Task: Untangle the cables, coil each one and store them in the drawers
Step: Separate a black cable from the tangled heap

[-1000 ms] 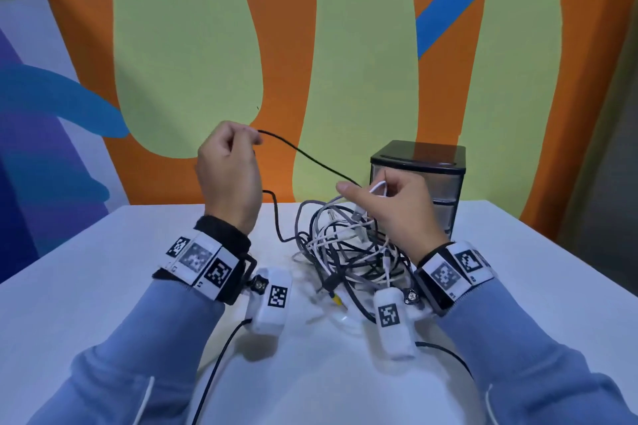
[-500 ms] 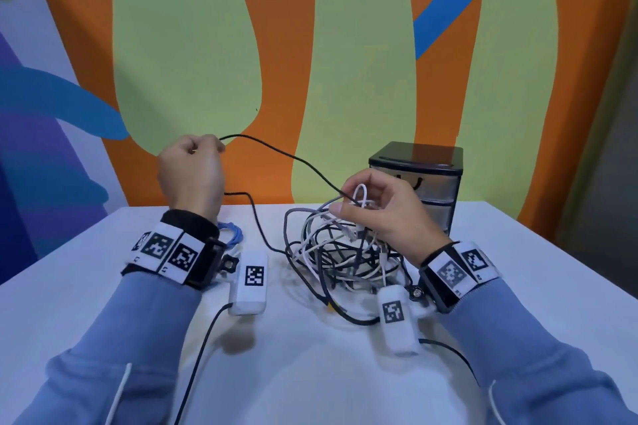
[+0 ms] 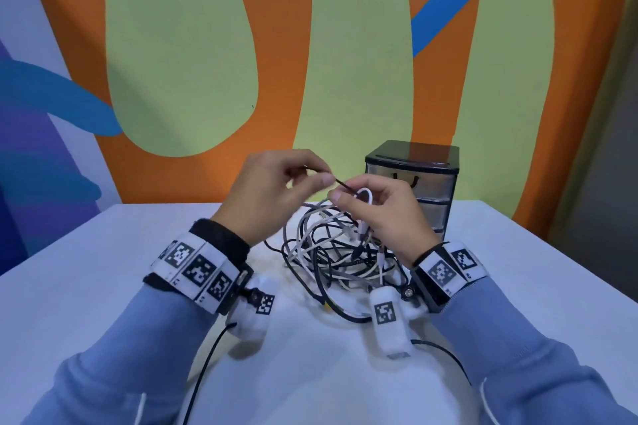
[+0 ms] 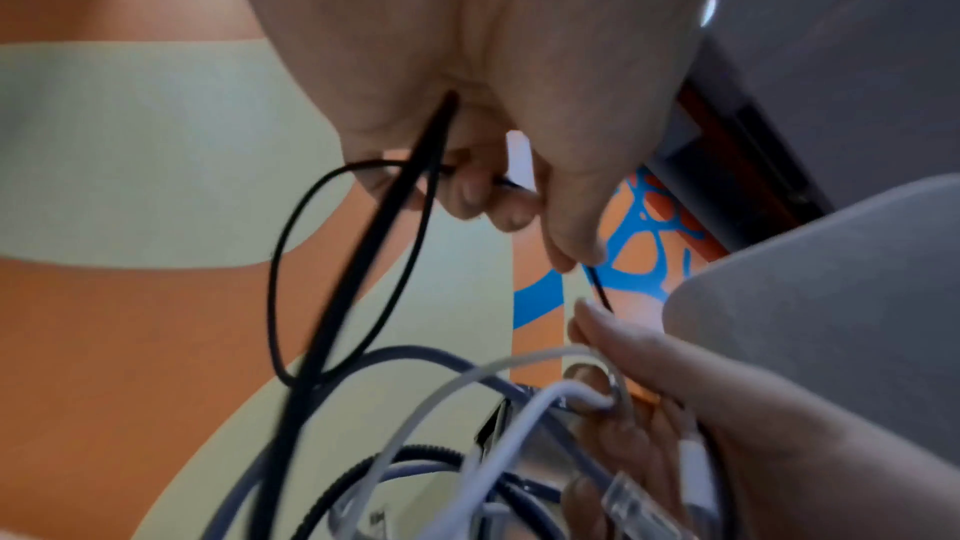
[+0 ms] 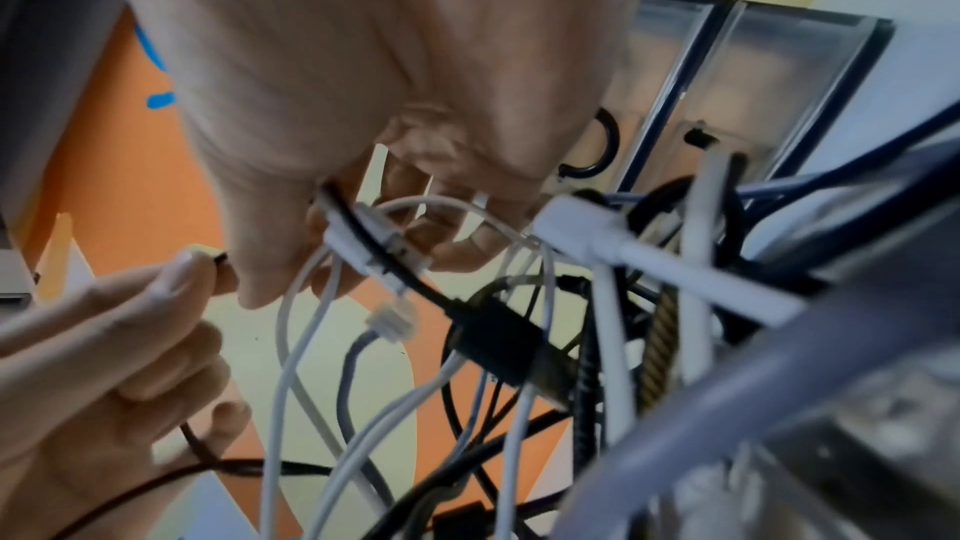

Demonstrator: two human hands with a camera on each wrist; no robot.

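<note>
One tangle of cables (image 3: pixel 340 254), white, grey and black, too knotted to count, sits mid-table (image 3: pixel 86 286) before one drawer unit (image 3: pixel 426 190) with three closed drawers. Left hand (image 3: pixel 272 190) pinches a thin black cable (image 3: pixel 341 183). Right hand (image 3: pixel 383 214) holds a white cable loop (image 3: pixel 364 195) just above the pile.

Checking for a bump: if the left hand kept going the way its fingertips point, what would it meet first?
Probably the right hand: the left hand pinches the black cable right beside its fingertips, though depth is unclear.
</note>
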